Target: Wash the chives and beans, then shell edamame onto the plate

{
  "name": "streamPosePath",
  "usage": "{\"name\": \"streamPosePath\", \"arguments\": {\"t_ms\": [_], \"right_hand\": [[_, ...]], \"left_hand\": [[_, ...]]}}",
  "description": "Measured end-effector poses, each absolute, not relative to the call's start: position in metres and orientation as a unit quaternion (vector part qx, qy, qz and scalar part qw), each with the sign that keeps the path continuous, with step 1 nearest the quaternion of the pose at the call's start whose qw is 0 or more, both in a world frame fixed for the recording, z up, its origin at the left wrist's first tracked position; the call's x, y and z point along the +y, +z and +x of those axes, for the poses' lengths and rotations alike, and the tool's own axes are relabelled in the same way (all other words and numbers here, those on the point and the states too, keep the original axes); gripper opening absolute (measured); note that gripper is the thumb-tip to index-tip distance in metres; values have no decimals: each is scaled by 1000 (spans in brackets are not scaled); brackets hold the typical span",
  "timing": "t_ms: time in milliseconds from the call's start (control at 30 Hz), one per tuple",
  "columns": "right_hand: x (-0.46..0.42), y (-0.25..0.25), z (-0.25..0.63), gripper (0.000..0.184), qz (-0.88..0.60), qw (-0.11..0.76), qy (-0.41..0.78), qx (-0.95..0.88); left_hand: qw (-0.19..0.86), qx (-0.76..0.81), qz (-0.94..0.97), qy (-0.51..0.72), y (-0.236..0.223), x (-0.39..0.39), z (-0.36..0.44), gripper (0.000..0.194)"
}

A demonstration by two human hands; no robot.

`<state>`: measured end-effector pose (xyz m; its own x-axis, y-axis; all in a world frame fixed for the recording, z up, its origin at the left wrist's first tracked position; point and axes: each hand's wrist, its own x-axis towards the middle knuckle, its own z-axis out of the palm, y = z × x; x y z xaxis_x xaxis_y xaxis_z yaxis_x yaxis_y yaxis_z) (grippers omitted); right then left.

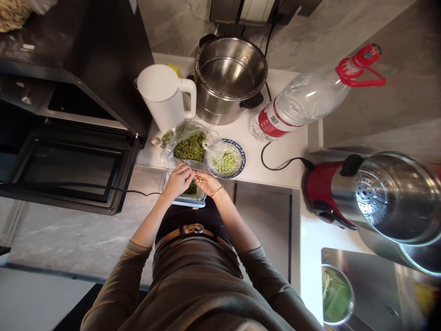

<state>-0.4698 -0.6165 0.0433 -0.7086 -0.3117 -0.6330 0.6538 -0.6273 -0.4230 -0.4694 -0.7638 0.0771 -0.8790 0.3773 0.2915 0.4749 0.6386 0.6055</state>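
My left hand (179, 180) and my right hand (208, 183) meet over a shallow bin (189, 201) in front of the counter edge. Green edamame (200, 179) shows in the curled fingers of my right hand, though whether it is pod or loose bean is too small to tell. My left fingertips are pinched together against it, their grip partly hidden. Inside the bin lie dark green pods or shells. Just beyond my hands, an open clear plastic bag (189, 147) holds many edamame pods. Beside it, a blue-rimmed plate (242, 158) carries pale shelled beans.
A white pitcher (160, 96) and a steel steamer pot (220, 108) stand behind the bag. Rightward are a large water bottle (306, 101), a red appliance (322, 193) with a steel pot, and a sink (372, 280) holding a bowl. An oven door (72, 170) hangs open at left.
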Motion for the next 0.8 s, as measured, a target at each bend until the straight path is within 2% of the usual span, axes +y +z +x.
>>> {"name": "streamPosePath", "arguments": {"t_ms": [133,333,467,533,700,800], "right_hand": [[-611,44,-477,10,275,288,-870,289],[-599,49,-486,17,261,273,-878,294],[-599,54,-489,11,275,225,-877,323],[-600,55,-488,6,302,211,-867,336],[-604,60,-485,47,330,199,-857,342],[-606,61,-482,50,330,198,-856,345]], "left_hand": [[63,-907,-203,-363,83,-760,-462,16],[-124,-916,-216,-316,72,-767,-452,7],[-204,-931,-162,-257,61,-768,-470,24],[-196,-942,-118,-246,58,-763,-488,26],[-71,-980,43,-178,44,-745,-541,27],[-82,-984,87,-129,33,-738,-560,28]]}}
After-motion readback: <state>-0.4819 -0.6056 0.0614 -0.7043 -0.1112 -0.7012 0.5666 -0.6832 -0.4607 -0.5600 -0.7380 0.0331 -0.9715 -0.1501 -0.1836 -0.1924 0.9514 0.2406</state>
